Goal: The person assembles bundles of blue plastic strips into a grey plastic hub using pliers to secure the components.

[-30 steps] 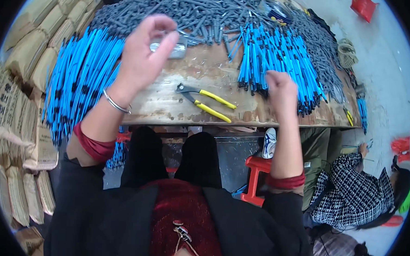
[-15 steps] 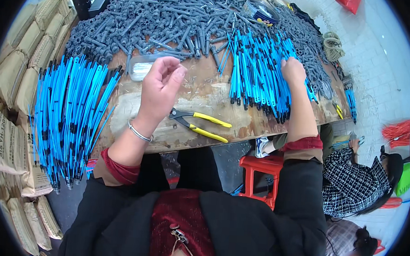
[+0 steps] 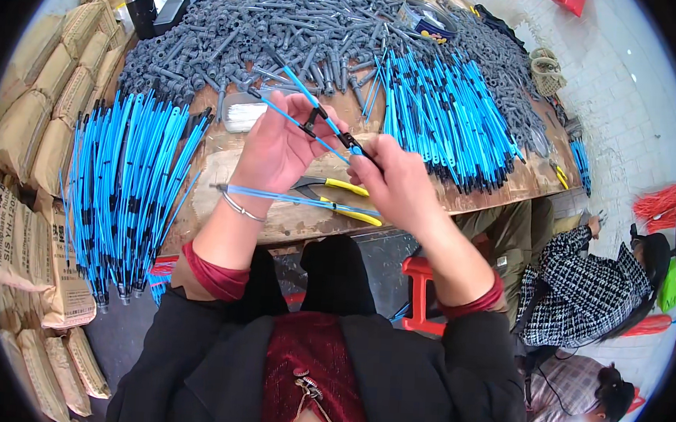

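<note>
Both hands are on a folding frame of thin blue rods with black joints and clips (image 3: 305, 88), held above the front of the wooden table. My left hand (image 3: 276, 150) has its fingers curled round the rods near a black clip. Beside it, my right hand (image 3: 401, 182) is closed at the black joint. More of the frame's blue rods stretch left from below my right hand, across my left wrist. Beneath them lie pliers with yellow handles (image 3: 347, 186), partly covered.
Bundles of similar blue frames lie at left (image 3: 121, 192) and right (image 3: 442, 117). Grey plastic tube parts (image 3: 317, 26) heap across the back. A clear tray (image 3: 237, 99) holds thin white pieces. Paper sacks (image 3: 36, 134) are stacked left; a red stool (image 3: 419, 295) and two people are at right.
My right hand has come from the right bundle to the middle with a blue frame. My left hand, empty before, now holds the frame too.
</note>
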Motion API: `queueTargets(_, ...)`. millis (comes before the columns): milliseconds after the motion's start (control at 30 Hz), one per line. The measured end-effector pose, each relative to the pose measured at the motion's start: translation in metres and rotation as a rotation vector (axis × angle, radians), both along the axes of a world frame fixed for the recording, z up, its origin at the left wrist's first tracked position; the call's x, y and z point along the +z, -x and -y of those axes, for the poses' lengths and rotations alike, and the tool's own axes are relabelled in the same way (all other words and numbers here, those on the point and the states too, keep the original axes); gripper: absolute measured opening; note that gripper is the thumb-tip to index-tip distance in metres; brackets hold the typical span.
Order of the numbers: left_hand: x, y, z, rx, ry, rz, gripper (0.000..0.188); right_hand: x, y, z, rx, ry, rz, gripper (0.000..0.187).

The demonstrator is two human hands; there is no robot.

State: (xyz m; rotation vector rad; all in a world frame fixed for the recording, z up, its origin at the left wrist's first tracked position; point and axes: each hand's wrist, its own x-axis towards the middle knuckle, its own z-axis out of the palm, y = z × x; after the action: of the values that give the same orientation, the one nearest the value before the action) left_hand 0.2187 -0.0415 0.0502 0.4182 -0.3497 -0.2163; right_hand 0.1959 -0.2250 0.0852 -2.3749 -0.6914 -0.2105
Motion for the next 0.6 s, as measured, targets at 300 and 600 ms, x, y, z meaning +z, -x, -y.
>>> queueTargets(300,-0.012,0.005,0.01,0.415,-0.53,-0.002,0.015,-0.019,0.007,-0.011,-0.131,-0.056,0.01,0.017)
queueTargets(600,-0.028,-0.007,-0.014,0.143,-0.177,-0.176,0.007,-0.02,-0.075,0.047,-0.17,-0.151,-0.195,0.021)
